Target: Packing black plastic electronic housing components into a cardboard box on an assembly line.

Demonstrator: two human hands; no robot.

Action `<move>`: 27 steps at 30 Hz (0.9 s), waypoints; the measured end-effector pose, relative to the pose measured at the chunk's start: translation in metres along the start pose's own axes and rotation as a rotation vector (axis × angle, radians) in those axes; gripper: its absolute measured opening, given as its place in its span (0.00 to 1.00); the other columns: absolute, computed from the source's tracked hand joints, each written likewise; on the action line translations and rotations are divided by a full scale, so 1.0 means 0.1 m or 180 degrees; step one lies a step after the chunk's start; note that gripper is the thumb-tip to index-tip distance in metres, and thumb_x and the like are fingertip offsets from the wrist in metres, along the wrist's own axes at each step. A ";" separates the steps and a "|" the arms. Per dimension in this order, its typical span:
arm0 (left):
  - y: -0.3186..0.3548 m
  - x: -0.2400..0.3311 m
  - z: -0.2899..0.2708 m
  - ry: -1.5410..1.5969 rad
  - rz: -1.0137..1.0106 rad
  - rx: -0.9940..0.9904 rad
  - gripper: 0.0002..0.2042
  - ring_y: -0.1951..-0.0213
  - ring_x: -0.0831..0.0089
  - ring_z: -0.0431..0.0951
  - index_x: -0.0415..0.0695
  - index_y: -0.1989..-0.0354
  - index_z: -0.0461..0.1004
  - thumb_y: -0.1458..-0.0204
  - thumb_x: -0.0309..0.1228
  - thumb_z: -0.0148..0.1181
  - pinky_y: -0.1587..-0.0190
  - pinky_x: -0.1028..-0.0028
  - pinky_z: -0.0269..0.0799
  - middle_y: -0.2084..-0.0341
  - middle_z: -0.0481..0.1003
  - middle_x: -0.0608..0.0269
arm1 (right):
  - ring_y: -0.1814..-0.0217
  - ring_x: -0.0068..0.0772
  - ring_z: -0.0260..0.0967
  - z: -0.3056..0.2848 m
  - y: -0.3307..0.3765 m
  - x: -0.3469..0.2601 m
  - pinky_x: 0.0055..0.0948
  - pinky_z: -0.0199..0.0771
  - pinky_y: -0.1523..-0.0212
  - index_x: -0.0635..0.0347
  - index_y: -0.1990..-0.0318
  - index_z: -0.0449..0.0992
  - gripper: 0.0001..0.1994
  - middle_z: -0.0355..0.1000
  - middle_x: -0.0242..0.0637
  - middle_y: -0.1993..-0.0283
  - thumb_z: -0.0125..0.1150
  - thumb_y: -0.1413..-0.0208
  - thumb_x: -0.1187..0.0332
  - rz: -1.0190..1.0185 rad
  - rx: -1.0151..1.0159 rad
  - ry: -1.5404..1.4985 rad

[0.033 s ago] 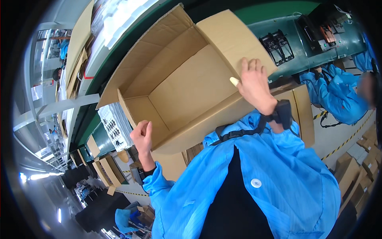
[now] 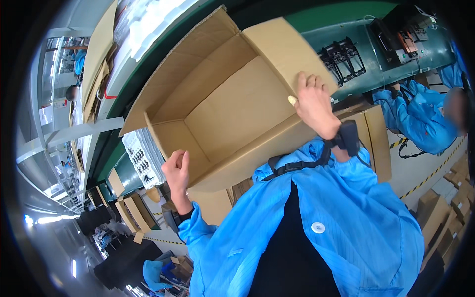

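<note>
So the big open cardboard box (image 2: 222,109) sits right in front of the person's chest, tipped so its open mouth faces the camera, and you can see straight down to its bare bottom panel. Its long axis runs roughly from lower left to upper right across the view, over the edge of the green conveyor line (image 2: 346,29).

The two hands are on opposite ends of it. The right hand (image 2: 312,101) is up high on the right end flap, fingers curled over the flap's edge and clamped on it, with what looks like a pale finger cot on one fingertip. The left hand (image 2: 177,171) is lower, at the near left corner of the box, loosely curled into a half fist. It's touching or just beside the wall there, but I can't tell whether it's really gripping anything. So the right hand has the clear hold, and the left is closest to the bottom corner.

Compared to the earlier frame: nothing differs, honestly. Box, both hands and the co-worker in blue (image 2: 420,119) off to the right all sit in the same spots.

A stack of white trays (image 2: 143,156) sits just left of the box.
</note>
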State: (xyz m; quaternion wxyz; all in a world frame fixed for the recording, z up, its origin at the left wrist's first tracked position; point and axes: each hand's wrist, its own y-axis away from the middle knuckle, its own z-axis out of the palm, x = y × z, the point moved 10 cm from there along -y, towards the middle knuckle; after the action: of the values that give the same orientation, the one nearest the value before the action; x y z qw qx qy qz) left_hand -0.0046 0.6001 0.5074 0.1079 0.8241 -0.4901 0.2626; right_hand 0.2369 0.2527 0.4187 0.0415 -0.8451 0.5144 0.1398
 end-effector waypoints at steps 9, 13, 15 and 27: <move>0.03 -1.55 -0.88 -0.1734 -0.0357 0.0551 0.28 0.47 0.50 0.79 0.36 0.41 0.73 0.41 0.46 0.61 0.45 0.62 0.74 0.49 0.78 0.41 | 0.47 0.69 0.71 0.71 -0.17 0.19 0.55 0.72 0.44 0.70 0.41 0.67 0.27 0.75 0.68 0.55 0.56 0.52 0.78 -0.0003 -0.0860 -0.1551; -0.27 -1.49 -0.17 -0.3010 0.0021 0.0267 0.35 0.32 0.44 0.63 0.38 0.31 0.61 0.41 0.46 0.62 0.31 0.58 0.58 0.34 0.63 0.35 | 0.47 0.70 0.71 0.77 -0.13 0.20 0.55 0.73 0.45 0.70 0.47 0.73 0.20 0.76 0.65 0.53 0.55 0.51 0.79 -0.0214 -0.0985 -0.1573; -0.48 -1.40 -0.31 -0.1258 0.0074 0.1133 0.35 0.29 0.43 0.57 0.39 0.29 0.57 0.39 0.47 0.60 0.28 0.56 0.51 0.32 0.59 0.37 | 0.47 0.70 0.71 0.76 -0.05 0.25 0.55 0.73 0.45 0.69 0.47 0.73 0.21 0.76 0.65 0.53 0.54 0.52 0.80 -0.0165 -0.1100 -0.1346; -1.75 -1.93 0.60 -0.0433 -0.0711 -0.0472 0.35 0.60 0.47 0.80 0.32 0.72 0.82 0.39 0.59 0.51 0.52 0.59 0.70 0.72 0.80 0.39 | 0.52 0.68 0.73 0.58 0.52 0.68 0.57 0.73 0.47 0.68 0.47 0.73 0.25 0.76 0.65 0.59 0.51 0.58 0.81 0.0247 -0.0681 -0.1688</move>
State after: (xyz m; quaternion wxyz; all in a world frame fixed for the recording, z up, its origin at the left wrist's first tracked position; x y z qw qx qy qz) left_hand 0.0930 0.8058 0.3670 0.1636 0.8792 -0.4196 0.1555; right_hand 0.2094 0.1827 0.3486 0.0799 -0.7583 0.4999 0.4108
